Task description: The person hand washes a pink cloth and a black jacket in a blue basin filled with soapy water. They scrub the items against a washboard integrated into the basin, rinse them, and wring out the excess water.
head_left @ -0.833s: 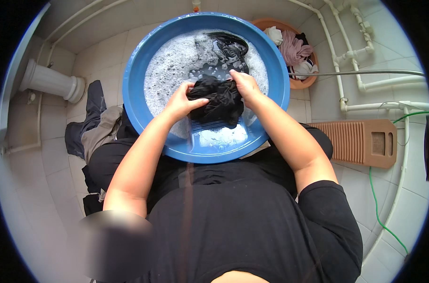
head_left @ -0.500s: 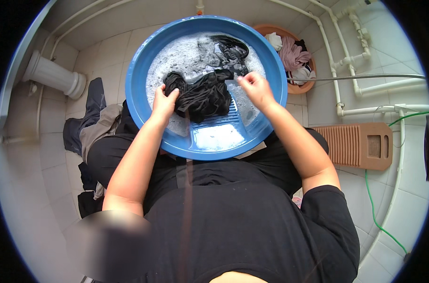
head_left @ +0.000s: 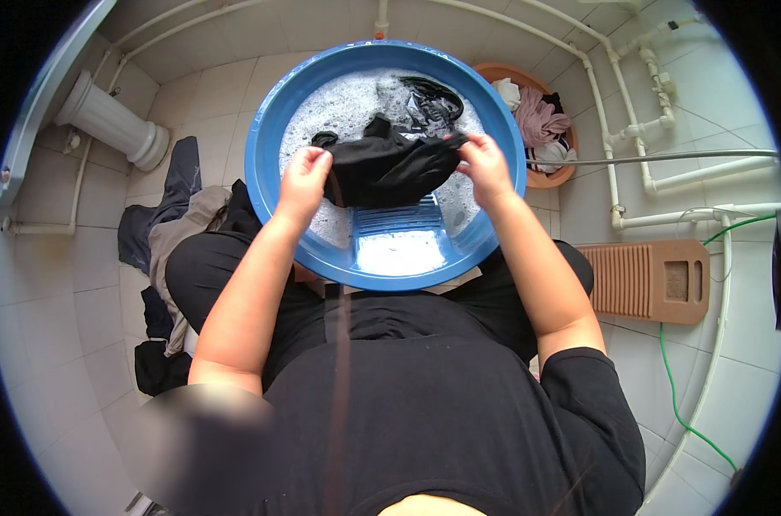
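Observation:
A black garment is stretched sideways between my two hands above soapy water. My left hand pinches its left end, fingers closed. At its other end my right hand grips an edge of the cloth. Both hands are over a large blue basin full of suds. Below the garment shows the ribbed washboard moulded into the basin's near side. More dark wet cloth lies in the foam at the far right of the basin. What kind of garment I hold cannot be made out.
An orange tub of clothes stands behind the basin's right side. To my right lies a brown washboard beside a green hose. Grey and dark clothes are on the floor at left, near a white pedestal. Pipes line the walls.
The bunched black garment has been spread out wide. My right hand, apart from most of it before, now holds its right end. The whole view has shifted slightly.

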Action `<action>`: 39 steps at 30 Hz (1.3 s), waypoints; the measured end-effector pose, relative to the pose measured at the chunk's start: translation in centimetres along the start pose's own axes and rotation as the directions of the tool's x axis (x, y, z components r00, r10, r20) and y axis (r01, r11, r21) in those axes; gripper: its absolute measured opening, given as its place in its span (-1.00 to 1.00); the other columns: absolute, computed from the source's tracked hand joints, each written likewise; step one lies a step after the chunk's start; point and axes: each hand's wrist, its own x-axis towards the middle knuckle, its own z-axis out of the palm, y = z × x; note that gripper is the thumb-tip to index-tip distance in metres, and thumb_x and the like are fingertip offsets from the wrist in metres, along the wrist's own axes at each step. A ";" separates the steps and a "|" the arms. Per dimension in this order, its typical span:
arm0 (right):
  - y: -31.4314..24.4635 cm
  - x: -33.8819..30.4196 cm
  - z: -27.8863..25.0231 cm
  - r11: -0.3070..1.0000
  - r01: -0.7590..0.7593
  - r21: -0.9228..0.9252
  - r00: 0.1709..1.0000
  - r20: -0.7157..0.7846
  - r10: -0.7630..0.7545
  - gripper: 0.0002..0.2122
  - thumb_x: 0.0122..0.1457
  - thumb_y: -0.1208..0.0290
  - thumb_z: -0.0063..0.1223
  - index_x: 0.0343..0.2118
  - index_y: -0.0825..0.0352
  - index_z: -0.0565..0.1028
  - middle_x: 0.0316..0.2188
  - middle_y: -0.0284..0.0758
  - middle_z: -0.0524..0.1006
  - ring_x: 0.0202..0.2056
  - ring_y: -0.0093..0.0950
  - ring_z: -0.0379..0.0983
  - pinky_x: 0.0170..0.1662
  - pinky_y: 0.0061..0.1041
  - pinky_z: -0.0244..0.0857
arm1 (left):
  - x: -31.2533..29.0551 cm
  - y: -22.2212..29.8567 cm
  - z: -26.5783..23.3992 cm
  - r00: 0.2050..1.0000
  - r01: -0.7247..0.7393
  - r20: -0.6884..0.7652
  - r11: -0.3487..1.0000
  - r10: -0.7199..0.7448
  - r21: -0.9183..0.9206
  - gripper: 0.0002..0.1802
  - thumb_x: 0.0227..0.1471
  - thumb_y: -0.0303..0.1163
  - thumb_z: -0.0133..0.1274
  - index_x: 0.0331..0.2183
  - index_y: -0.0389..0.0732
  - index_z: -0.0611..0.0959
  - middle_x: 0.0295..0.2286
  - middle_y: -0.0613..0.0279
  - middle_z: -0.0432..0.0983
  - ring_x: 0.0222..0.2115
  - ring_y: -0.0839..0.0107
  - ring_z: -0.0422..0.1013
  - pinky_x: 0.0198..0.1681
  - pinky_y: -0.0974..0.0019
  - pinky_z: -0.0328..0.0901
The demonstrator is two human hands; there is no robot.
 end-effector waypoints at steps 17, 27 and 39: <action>-2.1 6.0 -10.2 0.946 0.317 -0.062 0.773 -0.561 -0.296 -0.82 0.05 0.45 -0.19 -0.30 0.32 0.41 -0.41 -0.28 0.45 -0.34 -0.48 0.38 -0.23 -0.45 0.31 | 1.7 3.1 -4.2 0.893 0.163 -0.409 0.982 -0.188 -0.096 -0.80 0.05 -0.26 0.01 -0.35 -0.18 0.49 -0.49 0.35 0.41 -0.51 0.55 0.34 -0.43 0.51 0.26; 5.0 4.0 -4.9 0.236 0.530 -0.814 0.824 0.561 0.083 -0.47 -0.08 0.27 0.08 0.05 0.15 0.31 0.00 -0.20 0.33 0.02 -0.23 0.28 0.05 -0.34 0.18 | 2.2 -0.4 4.2 0.912 -0.359 0.410 0.526 0.022 0.771 -0.43 -0.12 -0.21 0.13 -0.03 -0.12 0.41 0.07 -0.03 0.16 0.09 0.07 0.12 0.12 0.16 0.05; 2.0 6.5 -3.9 0.409 0.094 -0.908 0.993 0.055 -0.106 -0.72 0.00 0.28 -0.15 -0.23 0.16 0.51 -0.21 -0.19 0.49 -0.14 -0.23 0.40 -0.08 -0.31 0.28 | 7.7 3.1 0.2 0.820 0.195 0.384 0.837 -0.425 0.511 -0.80 -0.06 -0.31 0.10 -0.50 -0.15 0.42 -0.54 0.30 0.48 -0.52 0.54 0.37 -0.50 0.49 0.25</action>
